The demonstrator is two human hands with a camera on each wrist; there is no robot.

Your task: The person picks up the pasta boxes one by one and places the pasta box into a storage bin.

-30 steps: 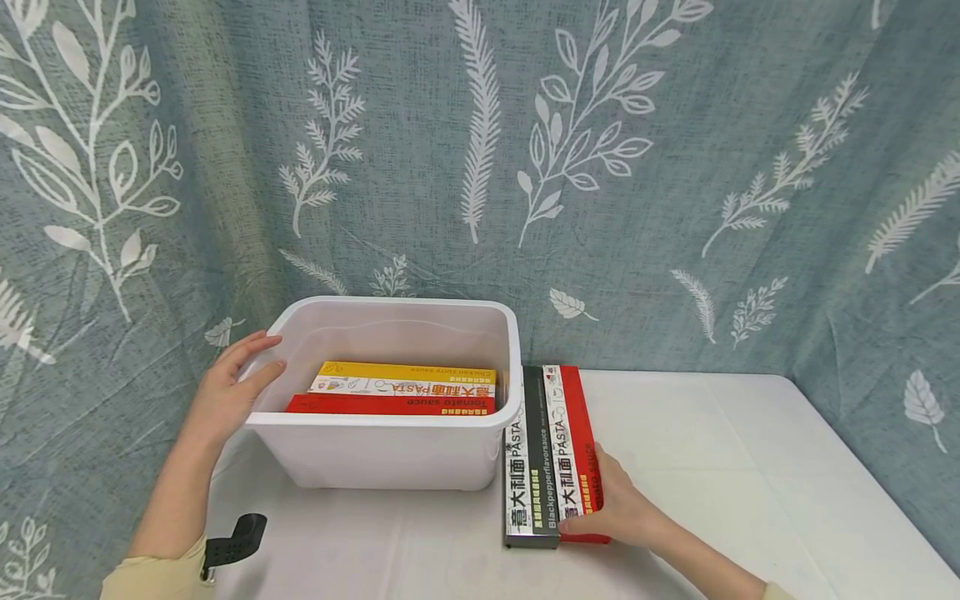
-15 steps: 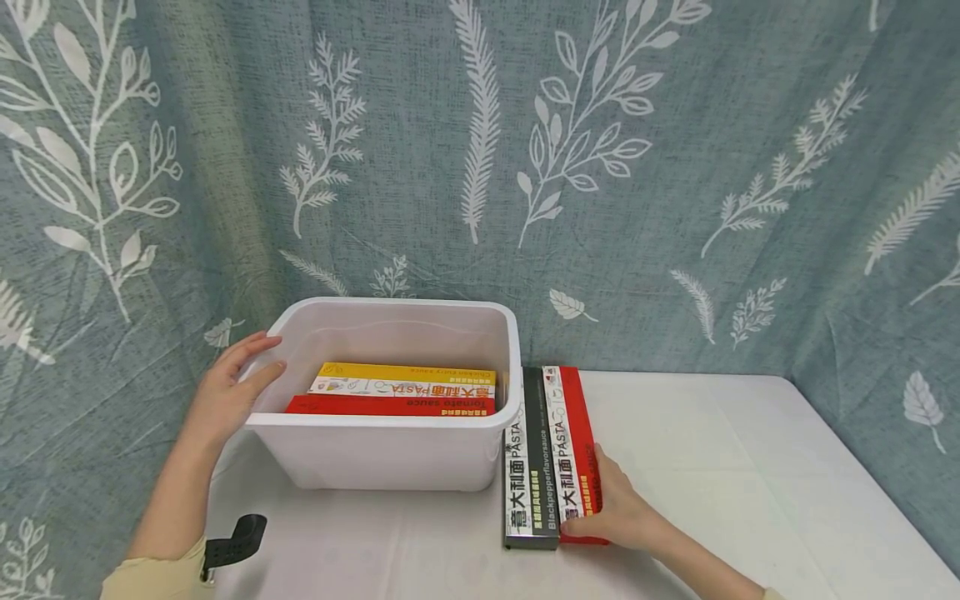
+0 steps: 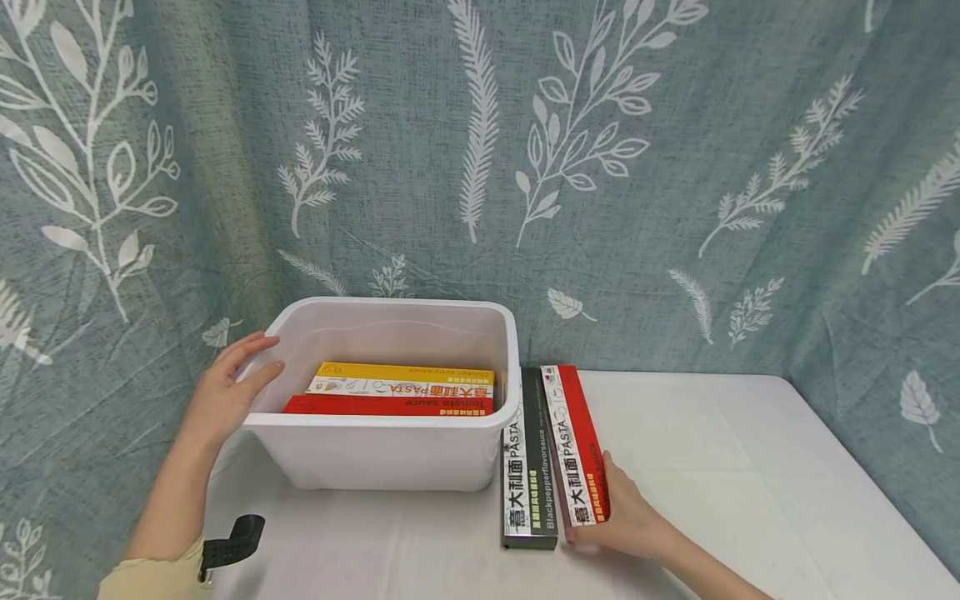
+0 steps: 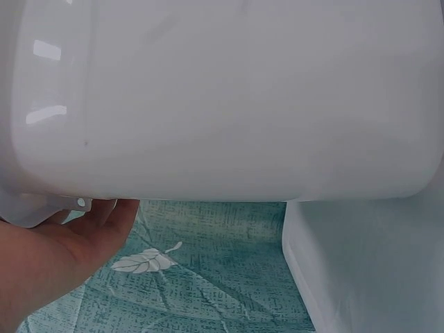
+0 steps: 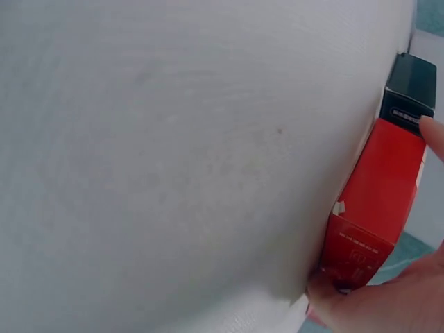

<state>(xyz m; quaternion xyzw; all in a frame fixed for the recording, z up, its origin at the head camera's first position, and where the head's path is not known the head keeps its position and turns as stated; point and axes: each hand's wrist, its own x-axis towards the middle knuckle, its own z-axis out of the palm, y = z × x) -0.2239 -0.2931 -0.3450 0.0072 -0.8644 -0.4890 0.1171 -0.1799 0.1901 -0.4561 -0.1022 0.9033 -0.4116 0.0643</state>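
My left hand [image 3: 225,396] holds the left rim of a white plastic tub [image 3: 375,457], fingers and thumb over the edge. Inside the tub lie a yellow pasta box [image 3: 405,372] and a red tomato sauce pasta box [image 3: 382,406], printed sides up. To the tub's right, my right hand [image 3: 628,518] grips the near end of another red-and-white pasta box [image 3: 576,433]. Beside it lies a black pepper pasta box [image 3: 537,475], partly hidden by the tub's rim. The right wrist view shows the gripped box's red side [image 5: 378,184] between thumb and fingers.
A white cloth covers the table [image 3: 697,450]. A blue-green leaf-patterned curtain [image 3: 420,150] hangs behind and at both sides. A black strap piece [image 3: 236,542] sticks out at my left sleeve [image 3: 153,577].
The near end of the gripped red-and-white pasta box has swung right with my right hand, opening a narrow gap beside the black box. My left hand and the tub have stayed put.
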